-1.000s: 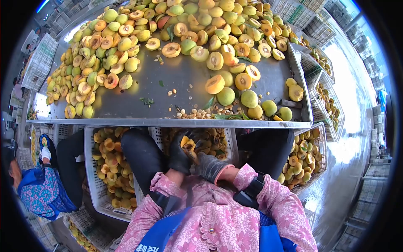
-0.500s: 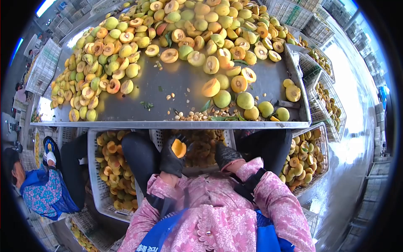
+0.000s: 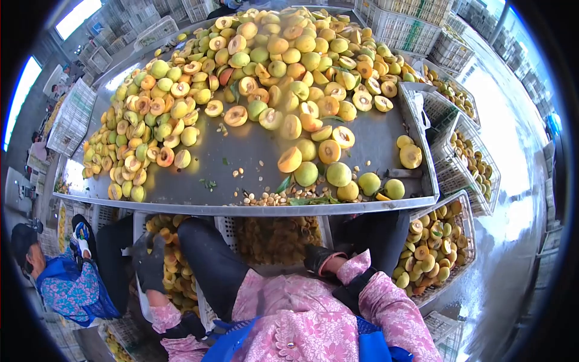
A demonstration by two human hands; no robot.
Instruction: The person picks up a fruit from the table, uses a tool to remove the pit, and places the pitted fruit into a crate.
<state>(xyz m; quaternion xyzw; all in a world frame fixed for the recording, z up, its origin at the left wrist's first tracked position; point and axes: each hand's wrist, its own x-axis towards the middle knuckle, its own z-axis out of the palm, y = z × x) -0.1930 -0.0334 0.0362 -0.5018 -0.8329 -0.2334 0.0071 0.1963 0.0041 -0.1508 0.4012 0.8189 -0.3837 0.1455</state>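
My left hand, in a dark glove, reaches out over the left crate, which holds halved yellow-orange fruit that look like peaches or apricots. It is smeared, and its fingers cannot be made out. Near my lap, my dark-gloved right hand is closed at the front of the middle crate. What it holds, if anything, is hidden. More halved fruit fill that middle crate.
A metal table bears a heap of whole and halved fruit, with loose pits near its front edge. Another fruit-filled crate stands right of my legs. A co-worker sits at the left.
My left hand has moved from between my knees to the left crate. The orange fruit half it held is out of sight. My right hand stays near my lap; the view has shifted.
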